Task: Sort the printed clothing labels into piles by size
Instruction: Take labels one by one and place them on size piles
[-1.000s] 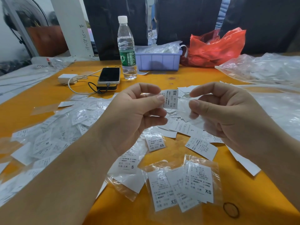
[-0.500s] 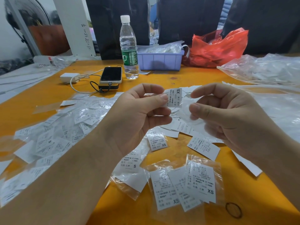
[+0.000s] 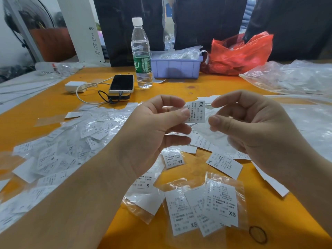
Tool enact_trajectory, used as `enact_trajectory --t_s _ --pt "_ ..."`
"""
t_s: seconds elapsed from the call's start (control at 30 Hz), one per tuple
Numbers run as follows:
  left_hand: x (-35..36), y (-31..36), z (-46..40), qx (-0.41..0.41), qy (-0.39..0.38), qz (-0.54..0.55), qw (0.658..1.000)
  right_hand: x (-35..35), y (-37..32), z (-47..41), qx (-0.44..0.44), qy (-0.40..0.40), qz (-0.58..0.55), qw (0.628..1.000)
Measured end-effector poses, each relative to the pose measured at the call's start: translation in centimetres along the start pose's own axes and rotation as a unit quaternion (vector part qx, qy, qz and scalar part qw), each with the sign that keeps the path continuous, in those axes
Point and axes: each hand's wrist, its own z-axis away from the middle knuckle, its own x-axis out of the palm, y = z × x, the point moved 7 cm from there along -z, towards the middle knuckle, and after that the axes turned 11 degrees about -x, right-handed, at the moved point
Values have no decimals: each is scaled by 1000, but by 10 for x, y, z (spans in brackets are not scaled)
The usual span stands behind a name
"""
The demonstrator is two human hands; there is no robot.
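Note:
My left hand pinches a white printed label marked XS between thumb and forefinger, held up over the orange table. My right hand is just right of it, thumb and forefinger slightly apart, lower fingers curled on what looks like a clear plastic sleeve. Below lie an XS pile in clear sleeves, an S pile, a single XS label and an XL label. A heap of mixed labels spreads under my left forearm.
At the back stand a water bottle, a phone on a power bank with a white charger, a purple bin and a red bag. Clear bags cover the right side. A rubber band lies near the front.
The XS label in my left hand has come a little further right and clear of the plastic sleeve. My right thumb and forefinger have opened slightly beside it.

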Motion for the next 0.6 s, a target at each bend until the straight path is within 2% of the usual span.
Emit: enact_trajectory --t_s 0.2,0.6 --pt "-2 2 2 19 23 -39 999 -5 -2 0 -16 29 12 999" --pt "-6 3 3 26 62 -57 996 -7 -1 1 -9 36 45 998"
